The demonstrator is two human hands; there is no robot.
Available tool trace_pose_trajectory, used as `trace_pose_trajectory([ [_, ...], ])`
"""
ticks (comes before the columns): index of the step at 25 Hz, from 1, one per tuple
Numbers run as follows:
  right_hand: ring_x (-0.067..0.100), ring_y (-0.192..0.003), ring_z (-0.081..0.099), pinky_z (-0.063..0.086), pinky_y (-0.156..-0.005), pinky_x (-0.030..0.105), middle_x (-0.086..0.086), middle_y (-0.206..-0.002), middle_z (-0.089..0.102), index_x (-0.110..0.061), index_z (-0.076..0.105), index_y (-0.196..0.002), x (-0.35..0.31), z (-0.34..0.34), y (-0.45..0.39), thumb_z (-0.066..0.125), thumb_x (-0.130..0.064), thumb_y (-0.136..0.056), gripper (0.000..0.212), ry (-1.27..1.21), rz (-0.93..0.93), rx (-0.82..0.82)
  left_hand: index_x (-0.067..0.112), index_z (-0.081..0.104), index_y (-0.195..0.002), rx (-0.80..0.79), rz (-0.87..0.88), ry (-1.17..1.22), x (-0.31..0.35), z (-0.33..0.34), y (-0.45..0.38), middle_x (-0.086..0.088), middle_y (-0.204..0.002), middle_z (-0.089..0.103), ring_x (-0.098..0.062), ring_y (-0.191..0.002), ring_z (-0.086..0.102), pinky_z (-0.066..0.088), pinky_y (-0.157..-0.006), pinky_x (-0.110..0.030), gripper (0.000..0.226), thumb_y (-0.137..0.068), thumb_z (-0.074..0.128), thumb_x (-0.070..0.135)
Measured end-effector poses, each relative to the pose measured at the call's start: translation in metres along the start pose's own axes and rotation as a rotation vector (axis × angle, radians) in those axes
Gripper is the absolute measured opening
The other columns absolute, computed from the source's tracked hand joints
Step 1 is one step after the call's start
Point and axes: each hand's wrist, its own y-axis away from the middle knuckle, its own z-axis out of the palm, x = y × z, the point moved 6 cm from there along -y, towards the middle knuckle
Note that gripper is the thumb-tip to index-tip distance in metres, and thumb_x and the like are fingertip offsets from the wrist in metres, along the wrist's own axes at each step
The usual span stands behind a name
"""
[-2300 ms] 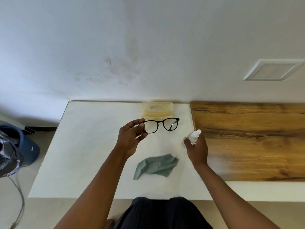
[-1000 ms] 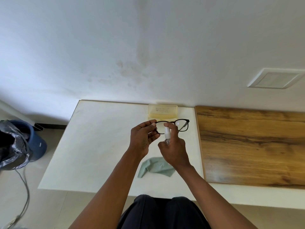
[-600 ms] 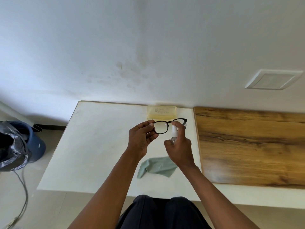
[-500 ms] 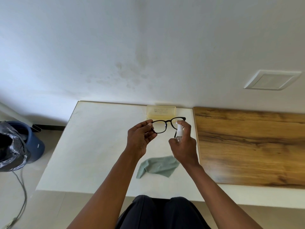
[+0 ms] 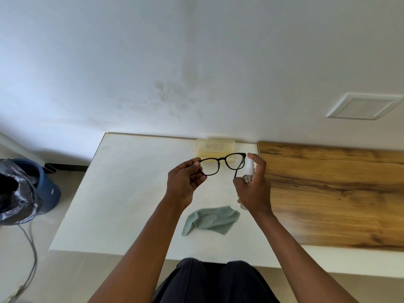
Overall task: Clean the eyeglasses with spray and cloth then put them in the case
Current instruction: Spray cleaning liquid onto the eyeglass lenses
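Observation:
My left hand (image 5: 184,184) pinches the black eyeglasses (image 5: 223,163) by their left end and holds them above the white table (image 5: 122,193). My right hand (image 5: 254,189) grips a small white spray bottle (image 5: 249,169) upright, just right of the right lens, with my index finger on the nozzle top. A grey-green cloth (image 5: 209,219) lies crumpled on the table below my hands. The pale yellow translucent case (image 5: 215,147) stands at the table's far edge by the wall, behind the glasses.
A wooden board (image 5: 338,193) adjoins the white table on the right. On the floor at left stand a blue bin (image 5: 46,186) with a black bag (image 5: 15,193), and a grey cable (image 5: 30,254). A white wall rises directly behind the table.
My right hand brought the spray bottle up from the table to the lenses, then shifted it rightward from in front of the glasses to beside the right lens. The left hand keeps holding the glasses.

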Motion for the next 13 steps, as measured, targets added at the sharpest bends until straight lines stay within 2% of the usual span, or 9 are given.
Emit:
trace_pose_trajectory([
  [2, 0.029, -0.046, 0.054, 0.054, -0.049, 0.043, -0.003, -0.055, 0.047, -0.034, 0.036, -0.117, 0.009, -0.003, 0.0, 0.054, 0.0, -0.071, 0.061, -0.029, 0.04, 0.028, 0.007, 0.071, -0.084, 0.0, 0.002, 0.008, 0.001, -0.003, -0.002, -0.008, -0.067, 0.061, -0.016, -0.059, 0.059, 0.057, -0.06, -0.026, 0.015, -0.085, 0.058, 0.0],
  [3, 0.029, -0.048, 0.054, 0.055, -0.052, 0.042, -0.003, -0.056, 0.047, -0.034, 0.035, -0.118, 0.014, -0.005, 0.0, 0.055, 0.0, -0.071, 0.062, -0.047, 0.053, 0.042, 0.007, 0.071, -0.085, 0.001, 0.004, 0.012, 0.002, -0.004, -0.003, -0.008, -0.067, 0.062, -0.016, -0.058, 0.06, 0.057, -0.06, -0.026, 0.015, -0.085, 0.058, 0.0],
  [5, 0.022, -0.054, 0.053, 0.052, -0.057, 0.026, 0.003, -0.064, 0.051, -0.028, 0.032, -0.125, 0.026, -0.006, 0.001, 0.053, -0.005, -0.071, 0.063, -0.066, 0.051, 0.043, 0.007, 0.071, -0.086, -0.002, 0.005, 0.016, 0.003, -0.007, -0.004, -0.007, -0.067, 0.062, -0.015, -0.058, 0.061, 0.057, -0.059, -0.025, 0.015, -0.086, 0.057, 0.0],
  [6, 0.017, -0.057, 0.052, 0.047, -0.059, 0.015, 0.009, -0.073, 0.054, -0.022, 0.028, -0.129, 0.032, -0.005, 0.002, 0.05, -0.007, -0.07, 0.065, -0.054, 0.047, 0.023, 0.007, 0.071, -0.086, -0.005, 0.004, 0.016, 0.003, -0.008, -0.005, -0.007, -0.067, 0.062, -0.015, -0.058, 0.061, 0.056, -0.058, -0.025, 0.015, -0.086, 0.057, 0.001],
  [7, 0.016, -0.061, 0.05, 0.044, -0.063, 0.011, 0.016, -0.086, 0.056, -0.017, 0.025, -0.132, 0.038, -0.004, 0.003, 0.048, -0.007, -0.07, 0.067, -0.033, 0.046, -0.01, 0.007, 0.071, -0.087, -0.01, 0.003, 0.016, 0.003, -0.008, -0.006, -0.007, -0.068, 0.062, -0.015, -0.058, 0.061, 0.056, -0.058, -0.025, 0.016, -0.086, 0.056, 0.001],
  [9, 0.024, -0.074, 0.052, 0.048, -0.074, 0.025, 0.028, -0.114, 0.05, -0.01, 0.02, -0.135, 0.052, 0.001, 0.004, 0.047, 0.003, -0.078, 0.065, -0.011, 0.068, -0.082, 0.008, 0.071, -0.087, -0.016, 0.0, 0.013, 0.003, -0.01, -0.008, -0.007, -0.068, 0.061, -0.015, -0.058, 0.061, 0.055, -0.057, -0.024, 0.016, -0.087, 0.055, 0.001],
  [11, 0.034, -0.099, 0.054, 0.048, -0.087, 0.038, 0.03, -0.128, 0.043, -0.006, 0.02, -0.136, 0.066, 0.004, 0.006, 0.051, 0.009, -0.081, 0.064, 0.037, 0.068, -0.103, 0.008, 0.07, -0.088, -0.021, -0.005, 0.011, 0.002, -0.012, -0.009, -0.007, -0.069, 0.061, -0.015, -0.058, 0.06, 0.055, -0.056, -0.023, 0.017, -0.088, 0.055, 0.001],
  [13, 0.038, -0.117, 0.047, 0.04, -0.094, 0.034, 0.023, -0.136, 0.041, -0.003, 0.027, -0.134, 0.078, 0.005, 0.01, 0.057, 0.008, -0.081, 0.061, 0.104, 0.041, -0.088, 0.008, 0.07, -0.088, -0.025, -0.013, 0.005, 0.0, -0.015, -0.012, -0.007, -0.07, 0.06, -0.017, -0.062, 0.059, 0.055, -0.058, -0.024, 0.017, -0.088, 0.055, 0.002],
])
